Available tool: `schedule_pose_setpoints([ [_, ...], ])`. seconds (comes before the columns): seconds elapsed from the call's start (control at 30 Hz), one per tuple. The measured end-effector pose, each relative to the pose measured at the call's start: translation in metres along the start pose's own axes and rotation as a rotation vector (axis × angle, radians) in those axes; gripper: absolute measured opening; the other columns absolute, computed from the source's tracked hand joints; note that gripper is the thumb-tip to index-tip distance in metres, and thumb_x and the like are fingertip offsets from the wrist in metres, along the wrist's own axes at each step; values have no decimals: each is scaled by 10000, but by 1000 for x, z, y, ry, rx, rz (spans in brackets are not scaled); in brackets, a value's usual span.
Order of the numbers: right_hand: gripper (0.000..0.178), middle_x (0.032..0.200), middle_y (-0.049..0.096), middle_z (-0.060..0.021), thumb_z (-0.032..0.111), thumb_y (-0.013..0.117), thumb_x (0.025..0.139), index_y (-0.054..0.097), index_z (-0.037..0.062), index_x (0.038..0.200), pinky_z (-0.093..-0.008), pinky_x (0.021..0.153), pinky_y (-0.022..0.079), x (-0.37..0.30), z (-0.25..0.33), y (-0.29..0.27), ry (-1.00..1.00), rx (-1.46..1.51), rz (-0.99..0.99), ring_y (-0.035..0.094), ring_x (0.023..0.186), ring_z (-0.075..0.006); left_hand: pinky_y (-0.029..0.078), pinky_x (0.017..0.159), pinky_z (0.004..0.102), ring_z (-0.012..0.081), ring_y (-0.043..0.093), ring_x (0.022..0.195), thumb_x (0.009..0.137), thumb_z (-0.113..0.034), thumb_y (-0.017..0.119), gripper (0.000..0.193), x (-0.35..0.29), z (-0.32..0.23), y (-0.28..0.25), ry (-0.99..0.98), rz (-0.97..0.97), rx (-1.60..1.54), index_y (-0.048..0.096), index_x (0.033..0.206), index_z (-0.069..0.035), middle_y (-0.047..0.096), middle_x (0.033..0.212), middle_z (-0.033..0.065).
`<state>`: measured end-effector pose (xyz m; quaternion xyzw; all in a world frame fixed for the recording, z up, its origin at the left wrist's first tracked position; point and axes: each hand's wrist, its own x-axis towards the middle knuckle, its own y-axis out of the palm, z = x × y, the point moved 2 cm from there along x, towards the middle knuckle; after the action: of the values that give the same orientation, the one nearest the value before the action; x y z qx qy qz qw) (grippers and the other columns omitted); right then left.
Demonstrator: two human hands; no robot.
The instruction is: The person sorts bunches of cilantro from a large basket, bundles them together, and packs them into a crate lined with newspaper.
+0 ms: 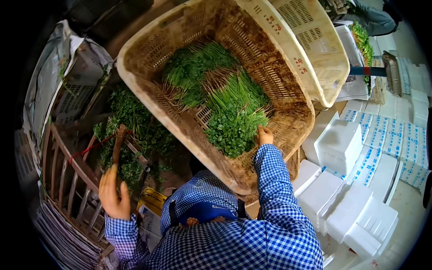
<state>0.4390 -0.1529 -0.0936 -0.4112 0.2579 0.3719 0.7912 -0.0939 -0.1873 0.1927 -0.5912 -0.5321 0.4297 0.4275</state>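
A large, dirt-stained cream plastic basket [130, 76] with slotted walls lies before me. Inside it are bunches of leafy green herbs [231, 130] with pale stems, resembling coriander, laid in different directions. My right hand [264, 135] reaches over the near right side, its fingers curled at the stem ends of the nearest bunch; the fingertips are partly hidden. Outside the basket, at the lower left, my left hand [114, 193] is raised with fingers stretched out and nothing in it. It is just below an upright wooden post [119, 144].
Loose greens [135, 112] are heaped left of the basket, beside a wooden rack [81, 166] tied with red cord. Another cream basket [333, 58] adjoins on the right. White foam boxes [339, 144] are stacked at right. A person's sleeve [375, 20] shows at the far right.
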Motion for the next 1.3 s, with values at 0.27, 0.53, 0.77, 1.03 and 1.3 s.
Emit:
schedule_pose_setpoints([
  [0.27,845,1567,420,-168,451,770,884,368,152,1565,-484,1145,437,-20,71,116,127,-772,-248,424,1425,-373,455,1080,522,404,618,1186,956,-88,615,430,6,-6,7,-64,125,207,588,1374,7,649,1271,234],
  [0.53,226,1125,699,-201,186,759,884,732,6,1018,-480,907,542,-7,26,58,-124,-588,-354,684,999,-358,459,1084,526,384,619,1195,1009,-119,584,382,10,-9,7,-88,147,220,595,1375,-13,654,1313,170],
  [0.77,576,1503,466,-244,132,724,939,478,-15,1438,-472,1154,433,15,46,34,56,-127,-518,505,1355,-363,460,1082,534,378,626,1190,1024,-139,572,366,10,-9,8,-106,173,226,606,1363,-7,658,1315,167],
  [1.03,1019,1560,382,-283,493,741,904,199,-33,1588,-499,1090,492,74,79,32,155,-340,-419,513,1335,-419,447,1092,528,396,606,1214,1010,-124,562,387,11,-6,8,-110,204,221,594,1371,13,648,1324,184],
  [1.3,807,1406,549,-314,339,717,955,325,-95,1510,-456,1111,471,103,55,13,138,-589,-244,560,1286,-421,426,1109,539,395,595,1237,1015,-125,546,402,1,-3,7,-145,249,293,570,1393,11,633,1351,192],
])
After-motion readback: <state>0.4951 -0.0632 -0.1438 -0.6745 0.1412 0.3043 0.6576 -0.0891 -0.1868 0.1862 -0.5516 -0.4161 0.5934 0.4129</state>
